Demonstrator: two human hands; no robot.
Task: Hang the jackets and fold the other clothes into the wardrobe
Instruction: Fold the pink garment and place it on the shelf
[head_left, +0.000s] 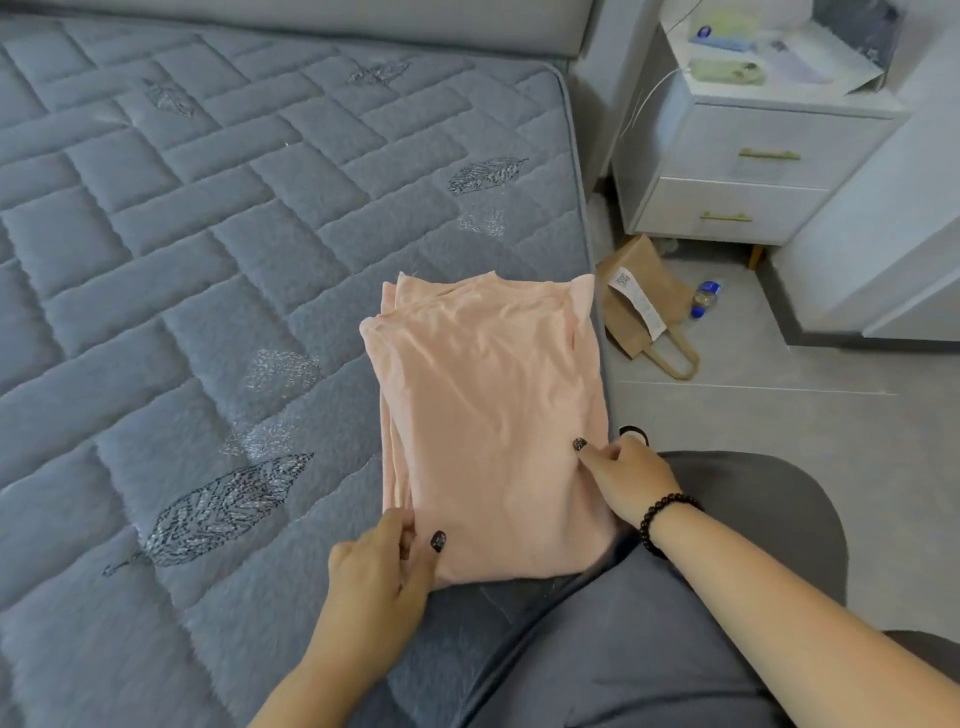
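Grey quilted mattress (208, 260); white nightstand (753, 156); paper bag (636, 312), bottle (705, 299) on floor.

The folded top (488, 415) is soft peachy pink. The bed cover (208, 234) is blue-grey with stitched blocks and dark leaf shapes (some look silvery). The little cabinet (748, 166) is white with gold handles. The paper bag (641, 306) is brown.

Left hand (382, 564) low, thumb on top, fingers curled under. Right hand (626, 478) further forward, beaded wrist, pinching.
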